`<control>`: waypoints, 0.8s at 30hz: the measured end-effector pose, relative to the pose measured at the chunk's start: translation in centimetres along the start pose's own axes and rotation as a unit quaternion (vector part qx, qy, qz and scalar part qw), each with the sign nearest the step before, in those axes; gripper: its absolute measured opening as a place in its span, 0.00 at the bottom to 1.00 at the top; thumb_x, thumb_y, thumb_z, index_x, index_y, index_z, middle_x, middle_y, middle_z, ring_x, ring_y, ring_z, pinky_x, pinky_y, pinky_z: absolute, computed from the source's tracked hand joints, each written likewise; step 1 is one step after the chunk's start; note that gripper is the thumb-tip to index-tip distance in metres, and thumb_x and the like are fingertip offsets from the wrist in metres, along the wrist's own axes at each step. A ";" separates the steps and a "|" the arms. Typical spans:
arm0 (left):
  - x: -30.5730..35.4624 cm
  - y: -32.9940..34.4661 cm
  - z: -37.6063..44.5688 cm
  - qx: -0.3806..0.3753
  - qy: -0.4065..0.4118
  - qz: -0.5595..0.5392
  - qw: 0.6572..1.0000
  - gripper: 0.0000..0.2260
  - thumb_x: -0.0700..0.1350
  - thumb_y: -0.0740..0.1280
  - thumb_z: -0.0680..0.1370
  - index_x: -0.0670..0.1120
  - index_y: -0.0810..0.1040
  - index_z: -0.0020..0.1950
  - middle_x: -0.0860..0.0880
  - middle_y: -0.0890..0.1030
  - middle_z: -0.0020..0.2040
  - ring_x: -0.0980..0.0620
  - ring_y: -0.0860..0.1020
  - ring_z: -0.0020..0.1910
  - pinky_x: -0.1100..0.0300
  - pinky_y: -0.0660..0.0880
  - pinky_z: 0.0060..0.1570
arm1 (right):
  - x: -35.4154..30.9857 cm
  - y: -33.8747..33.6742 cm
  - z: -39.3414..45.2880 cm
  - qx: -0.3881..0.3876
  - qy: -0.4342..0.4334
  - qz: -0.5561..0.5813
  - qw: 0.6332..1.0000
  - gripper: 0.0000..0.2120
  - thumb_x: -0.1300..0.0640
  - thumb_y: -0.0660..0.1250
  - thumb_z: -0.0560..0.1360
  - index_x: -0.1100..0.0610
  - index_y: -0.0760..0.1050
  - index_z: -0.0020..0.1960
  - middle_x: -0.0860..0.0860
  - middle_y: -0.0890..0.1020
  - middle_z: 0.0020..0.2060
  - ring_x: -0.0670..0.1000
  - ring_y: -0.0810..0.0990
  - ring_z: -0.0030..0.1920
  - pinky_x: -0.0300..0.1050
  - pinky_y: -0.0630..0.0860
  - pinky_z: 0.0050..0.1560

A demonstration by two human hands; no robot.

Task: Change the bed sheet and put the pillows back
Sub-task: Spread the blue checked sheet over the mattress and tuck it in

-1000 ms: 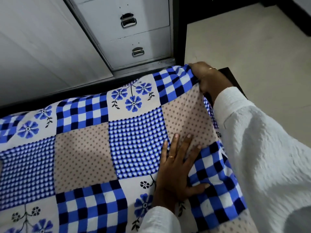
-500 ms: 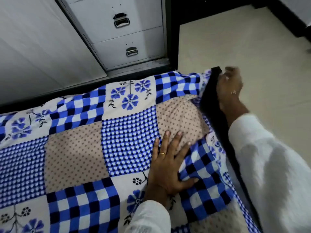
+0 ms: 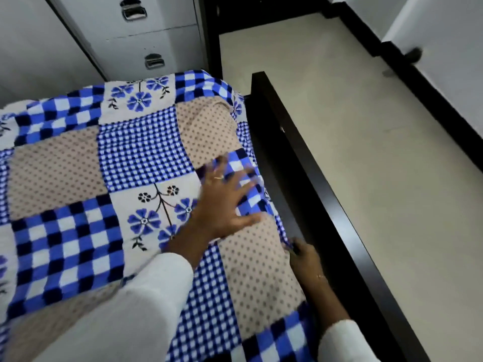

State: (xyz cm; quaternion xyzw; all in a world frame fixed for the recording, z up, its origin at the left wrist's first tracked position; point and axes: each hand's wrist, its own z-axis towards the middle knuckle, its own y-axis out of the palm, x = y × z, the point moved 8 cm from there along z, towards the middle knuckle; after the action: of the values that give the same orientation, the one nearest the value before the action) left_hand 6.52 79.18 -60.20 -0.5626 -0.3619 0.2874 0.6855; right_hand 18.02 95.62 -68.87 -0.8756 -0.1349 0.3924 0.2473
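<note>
I see the left hand [image 3: 224,202] spread flat, fingers splayed, pressing the bed sheet [image 3: 146,152] on the bed. My right hand [image 3: 304,257] pinches the sheet's edge beside the dark bed frame [image 3: 313,178].

The left hand [image 3: 224,202] is smeared by motion, fingertips unclear. The right hand [image 3: 304,254], lower right, hides its fingers under the sheet [image 3: 146,152] edge. The sheet runs off the left and bottom edges.
</note>
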 end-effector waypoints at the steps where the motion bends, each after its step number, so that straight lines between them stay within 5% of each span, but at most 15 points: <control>1: 2.9 0.2 -0.3 -0.015 0.032 -0.023 0.999 0.37 0.74 0.49 0.70 0.50 0.79 0.61 0.49 0.77 0.63 0.38 0.65 0.70 0.30 0.50 0.67 | 0.2 -1.2 0.1 0.049 -0.006 -0.036 0.998 0.09 0.62 0.65 0.75 0.69 0.77 0.44 0.66 0.80 0.42 0.56 0.79 0.47 0.48 0.67 0.43; 5: 12.0 2.8 -2.0 -0.155 0.094 0.026 0.983 0.37 0.72 0.50 0.66 0.51 0.75 0.64 0.51 0.77 0.62 0.46 0.67 0.69 0.38 0.39 0.70 | 1.0 -6.0 -0.2 0.181 0.043 -0.038 0.982 0.11 0.62 0.63 0.76 0.65 0.77 0.55 0.65 0.80 0.53 0.62 0.77 0.56 0.48 0.70 0.51; 8: 16.6 3.2 -5.2 -0.174 0.086 0.005 0.981 0.30 0.63 0.61 0.70 0.48 0.70 0.67 0.47 0.71 0.67 0.45 0.62 0.71 0.41 0.39 0.71 | 3.1 -6.3 -2.2 0.211 0.078 -0.054 0.973 0.12 0.59 0.62 0.76 0.62 0.77 0.56 0.63 0.79 0.54 0.63 0.77 0.56 0.51 0.73 0.52; 12: 18.4 1.7 -10.7 -0.090 0.042 -0.023 0.995 0.28 0.61 0.62 0.68 0.47 0.75 0.63 0.47 0.76 0.62 0.44 0.71 0.66 0.42 0.55 0.71 | 4.7 -7.5 -4.9 0.240 0.057 -0.082 0.966 0.11 0.60 0.61 0.76 0.62 0.76 0.56 0.63 0.76 0.55 0.64 0.73 0.58 0.53 0.71 0.52; 16: 18.6 -2.0 -15.8 0.096 -0.015 -0.059 0.993 0.18 0.59 0.63 0.70 0.46 0.75 0.49 0.45 0.78 0.50 0.43 0.73 0.53 0.47 0.68 0.56 | 7.3 -9.2 -8.7 0.259 0.007 -0.024 0.965 0.12 0.59 0.63 0.76 0.67 0.73 0.55 0.67 0.75 0.53 0.65 0.74 0.56 0.53 0.69 0.53; 21: 22.2 -1.5 -21.7 0.020 -0.011 -0.032 0.999 0.22 0.67 0.61 0.67 0.48 0.72 0.40 0.50 0.73 0.40 0.50 0.70 0.40 0.57 0.68 0.36 | 12.8 -4.8 -16.6 0.148 0.025 -0.047 0.988 0.19 0.44 0.60 0.76 0.59 0.75 0.53 0.59 0.77 0.53 0.60 0.75 0.56 0.52 0.71 0.56; 24: 24.3 -0.7 -23.0 -0.001 -0.020 -0.033 0.999 0.11 0.56 0.60 0.70 0.50 0.74 0.37 0.52 0.75 0.38 0.50 0.76 0.38 0.59 0.72 0.32 | 14.9 -3.2 -20.5 0.143 0.014 -0.060 0.988 0.19 0.46 0.61 0.77 0.63 0.75 0.51 0.62 0.76 0.52 0.62 0.74 0.56 0.52 0.68 0.55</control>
State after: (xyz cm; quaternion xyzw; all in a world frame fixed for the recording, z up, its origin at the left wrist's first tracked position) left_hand 39.28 85.58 -57.74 -0.5448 -0.3945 0.2757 0.6867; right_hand 43.12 98.05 -64.73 -0.8269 -0.1265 0.3795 0.3953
